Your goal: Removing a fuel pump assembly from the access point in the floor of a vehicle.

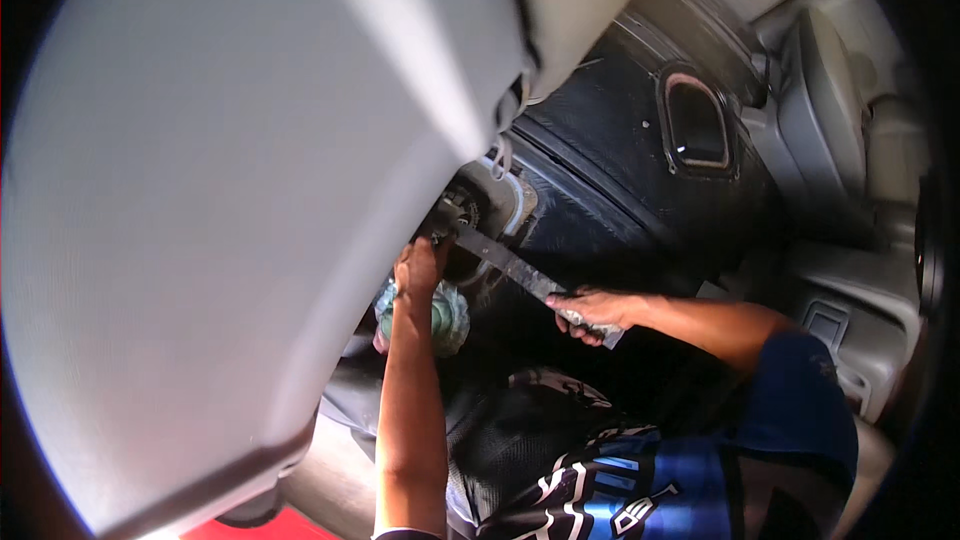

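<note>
In my right hand [595, 315] is the near end of a long flat metal bar [515, 270], with the fingers wrapped round it. The bar slants up and left to a dark round fitting [460, 208] in a floor opening, where its far end meets or overlaps the fitting. My left hand [420, 265] is by that far end, its fingers curled in at the opening's edge. Shadow and the hand itself hide what they grip. Just beside my left wrist lies a crumpled blue-green bundle [452, 320], cloth or plastic.
A large grey vehicle seat [230, 190] rises close on the left, overhanging the opening. Dark floor lining [580, 190] spreads beyond, with a second framed opening [697, 120] in it. Grey plastic trim [820, 110] borders the right side. Wire loops [502, 155] hang at the seat's edge.
</note>
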